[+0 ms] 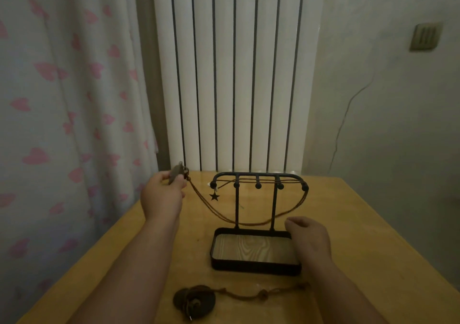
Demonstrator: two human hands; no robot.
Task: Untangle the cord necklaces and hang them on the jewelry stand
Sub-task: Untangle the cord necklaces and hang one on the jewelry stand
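Nearest the camera, on the wooden table (373,224), a dark disc necklace (194,300) lies unhung, its knotted cord trailing right. Beyond it stands the jewelry stand (256,267), with the right hand (311,236) at the right end of its tray, fingers loose and holding nothing; whether it touches the rim I cannot tell. Farther left, the raised left hand (161,194) pinches the flat pendant (175,174) of a brown cord necklace (251,223), whose loop sags under the stand's top bar and runs up to the far-right peg. A star necklace (214,196) hangs by the left peg, cord laid along the bar.

Likely trouble: a pull leftward on the pendant could drag the light stand sideways or tip it, since the loop is caught on one peg only. The brown cord also passes close to the star, so it could snag and re-tangle.

Behind are a radiator (231,75), a heart-print curtain (62,99) and a wall plate (424,36); no writing is legible
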